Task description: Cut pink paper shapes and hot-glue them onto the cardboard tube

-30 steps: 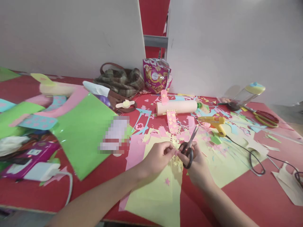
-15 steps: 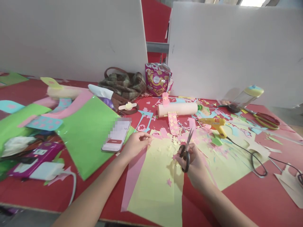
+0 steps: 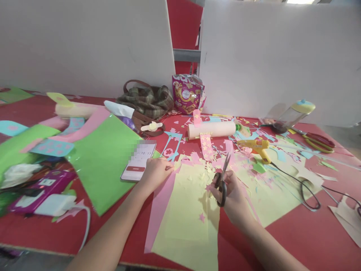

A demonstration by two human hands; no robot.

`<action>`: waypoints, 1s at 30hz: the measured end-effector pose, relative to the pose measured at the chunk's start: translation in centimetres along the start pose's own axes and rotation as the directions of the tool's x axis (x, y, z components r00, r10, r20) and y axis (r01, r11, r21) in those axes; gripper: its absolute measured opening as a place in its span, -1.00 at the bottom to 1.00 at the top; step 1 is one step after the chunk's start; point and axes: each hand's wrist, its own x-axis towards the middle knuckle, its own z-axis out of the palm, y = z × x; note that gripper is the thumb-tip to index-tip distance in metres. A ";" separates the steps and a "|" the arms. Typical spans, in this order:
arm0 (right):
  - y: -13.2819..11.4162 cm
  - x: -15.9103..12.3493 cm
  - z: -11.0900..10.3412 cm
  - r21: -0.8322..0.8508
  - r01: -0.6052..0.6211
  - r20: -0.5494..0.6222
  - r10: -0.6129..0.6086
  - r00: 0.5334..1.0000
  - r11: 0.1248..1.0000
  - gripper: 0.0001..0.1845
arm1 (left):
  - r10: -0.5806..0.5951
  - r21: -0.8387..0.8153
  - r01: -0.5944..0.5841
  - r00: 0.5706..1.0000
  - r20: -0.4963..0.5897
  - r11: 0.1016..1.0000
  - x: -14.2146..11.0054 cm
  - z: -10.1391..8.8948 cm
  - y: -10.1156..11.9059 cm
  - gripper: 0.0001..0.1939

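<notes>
My right hand [image 3: 231, 192] grips black-handled scissors [image 3: 221, 178], blades pointing up and away, above a pale yellow paper sheet [image 3: 188, 210]. My left hand [image 3: 156, 172] rests with curled fingers on the top edge of a pink paper strip [image 3: 160, 203], right beside a phone [image 3: 139, 160] with a lit screen. Whether the fingers pinch the strip is unclear. Small pink and yellow paper scraps [image 3: 208, 162] lie scattered just beyond both hands.
A green sheet [image 3: 101, 160] lies left. A paper roll [image 3: 211, 130] with a star strip, a yellow glue gun [image 3: 256, 147] with black cord, red scissors [image 3: 317, 141], a plaid bag [image 3: 146, 101], a snack packet [image 3: 187, 94] and white partition boards [image 3: 84, 41] stand behind.
My left hand left the spot by the scissors and moved left to the pink strip beside the phone. The right hand kept the scissors and barely shifted.
</notes>
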 end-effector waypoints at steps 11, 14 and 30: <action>0.1 -0.1 -0.1 -0.040 0.000 0.016 0.001 1.000 0.999 -0.68 | -0.009 0.086 0.016 0.997 -0.082 0.996 0.1 0.5 -0.1 -0.80; 0.0 -0.2 -0.1 -0.036 0.006 0.021 -0.005 1.000 0.999 -0.68 | 0.056 0.061 -0.052 0.997 -0.056 0.997 0.0 0.7 0.1 -0.81; -0.5 -0.5 0.0 -0.079 -0.011 -0.016 0.010 1.000 0.997 -0.65 | 0.344 0.007 -0.345 0.936 0.073 0.939 -1.3 2.7 2.6 -0.76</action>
